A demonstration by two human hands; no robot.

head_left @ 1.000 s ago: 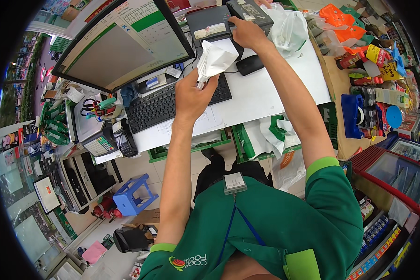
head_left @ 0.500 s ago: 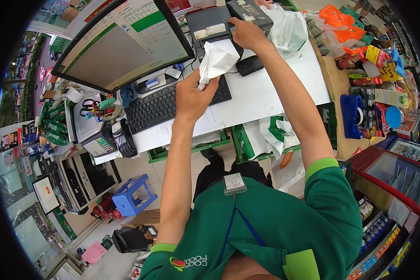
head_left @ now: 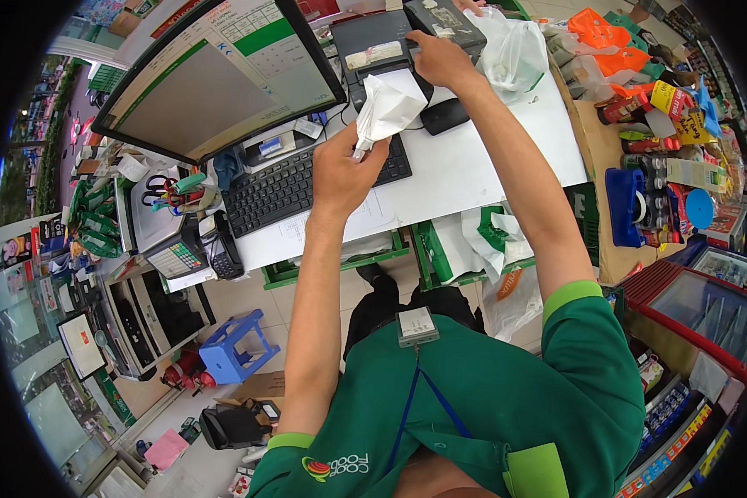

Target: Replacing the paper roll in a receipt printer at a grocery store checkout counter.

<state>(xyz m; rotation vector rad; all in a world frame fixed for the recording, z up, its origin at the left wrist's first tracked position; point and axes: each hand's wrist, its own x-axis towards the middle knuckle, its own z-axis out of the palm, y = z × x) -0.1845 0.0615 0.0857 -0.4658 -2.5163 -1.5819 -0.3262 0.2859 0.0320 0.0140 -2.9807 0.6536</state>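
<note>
My left hand (head_left: 343,170) is closed round a crumpled white tissue (head_left: 388,108) and hovers over the right end of a black keyboard (head_left: 278,189). The tissue's loose folds stick out beyond my fingers. My right hand (head_left: 445,63) reaches to a black boxy device (head_left: 365,33) that looks like a receipt printer. Its index finger is stretched out at the device's right edge, and the other fingers are partly curled underneath. Nothing shows in that hand. Just below it lies a black computer mouse (head_left: 445,117).
A large monitor (head_left: 216,91) stands at the left of the white counter (head_left: 465,170). White plastic bags (head_left: 513,51) lie by the right hand. Further right, a cardboard-covered surface (head_left: 593,158) holds bottles and packets. A card terminal (head_left: 222,249) sits at the left edge. Another person's fingers show at the top.
Almost nothing differs. The tissue in my left hand has shifted very slightly, while my right hand stays at the black device.
</note>
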